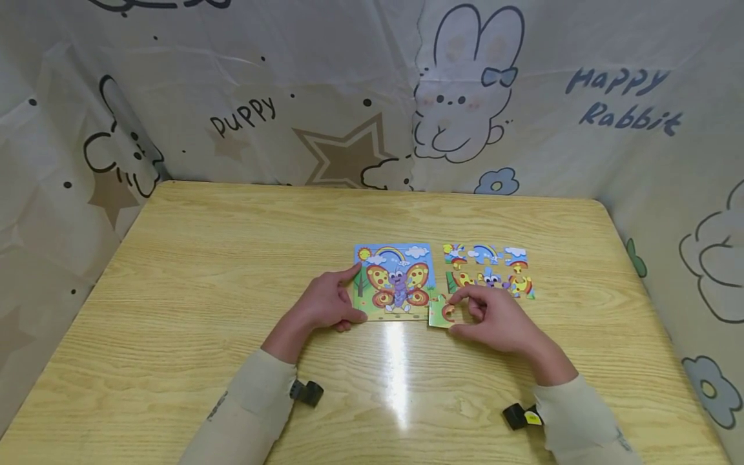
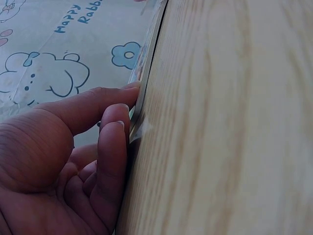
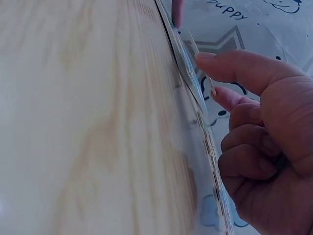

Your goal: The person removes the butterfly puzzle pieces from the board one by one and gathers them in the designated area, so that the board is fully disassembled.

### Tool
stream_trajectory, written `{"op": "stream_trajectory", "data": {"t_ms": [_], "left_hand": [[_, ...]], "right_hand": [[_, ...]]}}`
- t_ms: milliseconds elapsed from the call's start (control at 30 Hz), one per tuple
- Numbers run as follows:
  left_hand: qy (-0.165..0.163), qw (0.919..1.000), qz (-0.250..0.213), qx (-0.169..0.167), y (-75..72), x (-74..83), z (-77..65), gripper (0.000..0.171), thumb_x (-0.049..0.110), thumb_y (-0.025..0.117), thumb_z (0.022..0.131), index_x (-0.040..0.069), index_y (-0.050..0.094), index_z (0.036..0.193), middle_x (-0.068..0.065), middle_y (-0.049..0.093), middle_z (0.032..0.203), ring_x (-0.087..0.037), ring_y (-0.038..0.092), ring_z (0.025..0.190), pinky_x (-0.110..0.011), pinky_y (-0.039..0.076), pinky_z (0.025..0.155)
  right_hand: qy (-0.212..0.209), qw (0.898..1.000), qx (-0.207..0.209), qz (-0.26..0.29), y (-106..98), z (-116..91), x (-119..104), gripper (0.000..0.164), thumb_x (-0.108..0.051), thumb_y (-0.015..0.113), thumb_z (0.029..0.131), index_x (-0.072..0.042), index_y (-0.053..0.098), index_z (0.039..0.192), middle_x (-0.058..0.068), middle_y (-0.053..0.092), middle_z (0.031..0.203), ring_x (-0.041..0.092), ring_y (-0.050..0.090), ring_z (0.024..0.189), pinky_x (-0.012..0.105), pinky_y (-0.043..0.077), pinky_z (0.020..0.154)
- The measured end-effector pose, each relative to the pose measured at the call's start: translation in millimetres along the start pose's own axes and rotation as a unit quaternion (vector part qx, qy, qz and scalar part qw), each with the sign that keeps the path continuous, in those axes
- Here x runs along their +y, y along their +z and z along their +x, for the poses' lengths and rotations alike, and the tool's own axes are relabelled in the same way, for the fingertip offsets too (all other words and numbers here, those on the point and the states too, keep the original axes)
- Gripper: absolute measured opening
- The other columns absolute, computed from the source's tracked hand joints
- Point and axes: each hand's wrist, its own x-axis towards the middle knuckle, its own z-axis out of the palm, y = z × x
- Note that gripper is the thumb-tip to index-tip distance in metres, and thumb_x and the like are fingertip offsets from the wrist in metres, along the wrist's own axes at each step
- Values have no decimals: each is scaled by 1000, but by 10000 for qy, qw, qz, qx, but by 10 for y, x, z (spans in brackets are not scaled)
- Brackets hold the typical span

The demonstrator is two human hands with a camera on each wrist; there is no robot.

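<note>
In the head view a square butterfly puzzle board (image 1: 398, 258) lies on the wooden table, showing a sun, rainbow, tree and purple butterfly. My left hand (image 1: 328, 300) grips its left edge, index finger near the upper part and thumb at the lower corner. Between thumb and index finger, my right hand (image 1: 494, 320) pinches a green puzzle piece (image 1: 437, 313) with part of a red wing, at the board's lower right corner. In the right wrist view the piece (image 3: 195, 44) appears edge-on, tilted above the board. The left wrist view shows the thumb (image 2: 105, 100) against the board's edge.
Several loose puzzle pieces (image 1: 487, 253) lie in two rows right of the board, the nearer row partly behind my right hand. The wooden table (image 1: 232, 245) extends around them. A printed cloth (image 1: 349, 77) hangs behind and at both sides.
</note>
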Motion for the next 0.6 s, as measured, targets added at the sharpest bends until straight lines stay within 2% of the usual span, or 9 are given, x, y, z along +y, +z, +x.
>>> {"op": "stream_trajectory", "data": {"t_ms": [600], "left_hand": [[-38, 10000, -77, -17, -3, 18, -13, 100, 4, 88, 75, 21, 34, 157, -13, 61, 66, -22, 62, 48, -35, 55, 48]], "right_hand": [[-5, 9999, 23, -150, -137, -170, 214, 33, -18, 91, 75, -15, 72, 103, -8, 39, 63, 9, 39, 59, 28, 39, 66]]}}
